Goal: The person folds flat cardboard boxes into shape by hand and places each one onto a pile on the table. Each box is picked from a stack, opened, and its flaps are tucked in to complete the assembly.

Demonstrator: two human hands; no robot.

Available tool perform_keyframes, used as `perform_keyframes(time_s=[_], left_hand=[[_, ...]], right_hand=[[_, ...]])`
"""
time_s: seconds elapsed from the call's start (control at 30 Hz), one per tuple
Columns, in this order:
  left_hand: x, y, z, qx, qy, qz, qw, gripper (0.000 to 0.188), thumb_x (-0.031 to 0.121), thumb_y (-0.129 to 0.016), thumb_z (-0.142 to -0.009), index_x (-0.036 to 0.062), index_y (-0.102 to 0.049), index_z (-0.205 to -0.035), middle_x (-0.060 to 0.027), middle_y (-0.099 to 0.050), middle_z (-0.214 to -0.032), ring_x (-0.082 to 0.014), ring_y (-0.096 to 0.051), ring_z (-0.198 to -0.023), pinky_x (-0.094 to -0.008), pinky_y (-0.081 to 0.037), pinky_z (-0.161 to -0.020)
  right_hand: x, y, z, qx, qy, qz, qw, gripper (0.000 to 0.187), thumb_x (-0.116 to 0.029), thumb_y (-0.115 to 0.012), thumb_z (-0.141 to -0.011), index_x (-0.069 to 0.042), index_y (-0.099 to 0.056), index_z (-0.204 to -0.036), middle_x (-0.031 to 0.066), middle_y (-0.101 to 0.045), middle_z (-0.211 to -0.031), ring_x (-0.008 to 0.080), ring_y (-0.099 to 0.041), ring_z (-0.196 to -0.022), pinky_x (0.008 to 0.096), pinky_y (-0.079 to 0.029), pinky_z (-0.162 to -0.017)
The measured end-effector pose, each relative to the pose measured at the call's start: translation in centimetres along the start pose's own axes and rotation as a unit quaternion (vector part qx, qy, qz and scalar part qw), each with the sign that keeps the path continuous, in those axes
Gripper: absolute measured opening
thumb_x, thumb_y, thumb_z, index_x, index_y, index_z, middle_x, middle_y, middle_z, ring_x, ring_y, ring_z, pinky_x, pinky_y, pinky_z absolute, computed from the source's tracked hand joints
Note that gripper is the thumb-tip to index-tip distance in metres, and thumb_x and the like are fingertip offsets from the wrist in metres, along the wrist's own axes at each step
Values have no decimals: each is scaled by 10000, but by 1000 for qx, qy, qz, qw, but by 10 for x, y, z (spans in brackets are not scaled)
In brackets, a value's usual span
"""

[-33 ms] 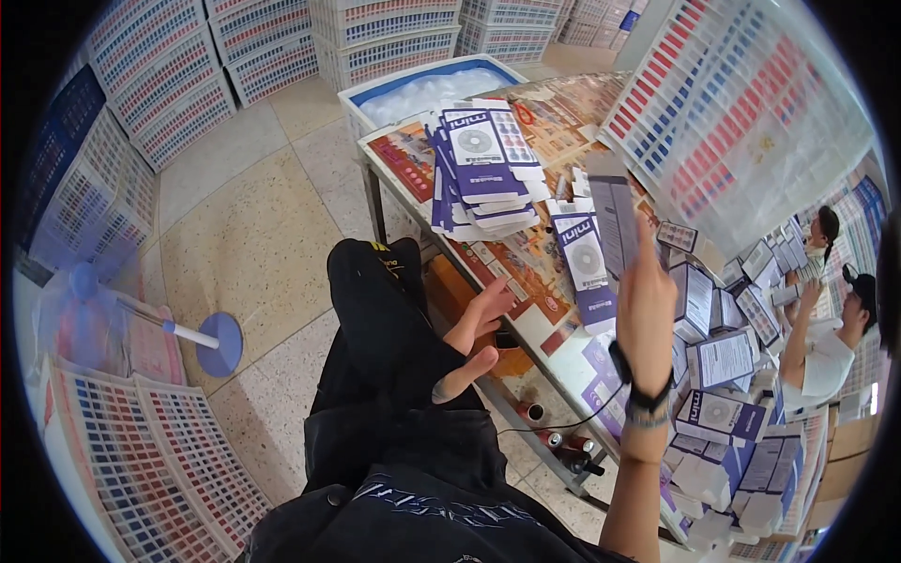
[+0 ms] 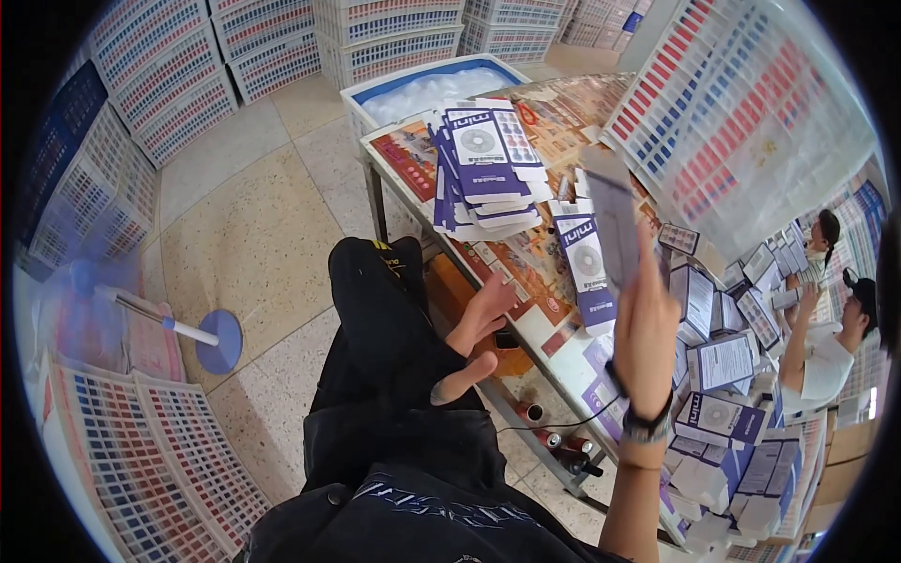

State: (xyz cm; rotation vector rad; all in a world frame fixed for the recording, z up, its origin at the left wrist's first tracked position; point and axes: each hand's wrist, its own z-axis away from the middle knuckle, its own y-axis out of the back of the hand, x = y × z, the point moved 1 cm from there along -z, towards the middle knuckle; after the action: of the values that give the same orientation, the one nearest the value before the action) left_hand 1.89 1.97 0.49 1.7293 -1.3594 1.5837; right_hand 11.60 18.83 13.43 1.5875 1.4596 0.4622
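Observation:
My right hand (image 2: pixel 648 342) is over the table's right part, closed around a carton (image 2: pixel 612 220) that shows grey-purple and is blurred at its far end. Beside that carton, a flat purple-and-white carton (image 2: pixel 587 263) printed with a fan lies on the table. My left hand (image 2: pixel 483 314) hovers by the near table edge, fingers apart and holding nothing. Beyond it is a stack of similar flat cartons (image 2: pixel 479 164). Whether the held carton is folded flat is hard to make out.
Many filled boxes (image 2: pixel 721 361) crowd the right side. A large crate (image 2: pixel 732 103) under clear plastic stands at the far right. A white tub (image 2: pixel 352 98) adjoins the table's far end. Cans (image 2: pixel 547 438) sit below. A fan (image 2: pixel 84 277) is at left; two people work at right.
My right hand has shifted and turned slightly, and the carton in it has moved a little, with more blur. My left hand is almost still.

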Motion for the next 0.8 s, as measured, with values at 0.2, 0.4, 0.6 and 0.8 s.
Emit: perform_keyframes(time_s=[0.2, 0.4, 0.6, 0.8], left_hand=[[-53, 41, 4, -144, -282, 196, 928, 1438, 555, -867, -604, 38, 109, -1526, -230, -59, -1588, -357, -143, -1467, -482, -138, -1179], [-45, 27, 11, -152, -213, 200, 944, 1390, 510, -898, -582, 22, 5, -1520, -213, -175, -1536, -331, -258, -1415, -466, -236, -1142], [-15, 7, 23, -151, -134, 194, 960, 1345, 465, -928, -559, 6, -99, -1514, -196, -290, -1484, -304, -374, -1362, -450, -334, -1105], [29, -7, 13, 21, -100, 169, 980, 1181, 354, -985, -488, 10, -310, -1395, -193, -453, -1398, -305, -459, -1319, -455, -396, -1070]], right_hand=[[-71, -5, 39, -284, 253, -178, 908, 858, -144, -810, -734, -41, -368, -1462, 238, -356, -1473, 327, -587, -1076, 384, -559, -801], [-64, -13, 23, -143, 77, -248, 955, 983, -146, -895, -622, -51, -387, -1458, 179, -294, -1436, 330, -502, -1180, 379, -544, -864], [-63, -5, 16, -155, 145, -236, 948, 826, -284, -909, -630, -83, -499, -1319, 198, -275, -1501, 362, -416, -1320, 388, -508, -895], [-47, -17, 14, -181, 139, -511, 829, 379, -244, -804, -798, -53, -478, -831, 271, -345, -1459, 316, -428, -1303, 406, -397, -987]])
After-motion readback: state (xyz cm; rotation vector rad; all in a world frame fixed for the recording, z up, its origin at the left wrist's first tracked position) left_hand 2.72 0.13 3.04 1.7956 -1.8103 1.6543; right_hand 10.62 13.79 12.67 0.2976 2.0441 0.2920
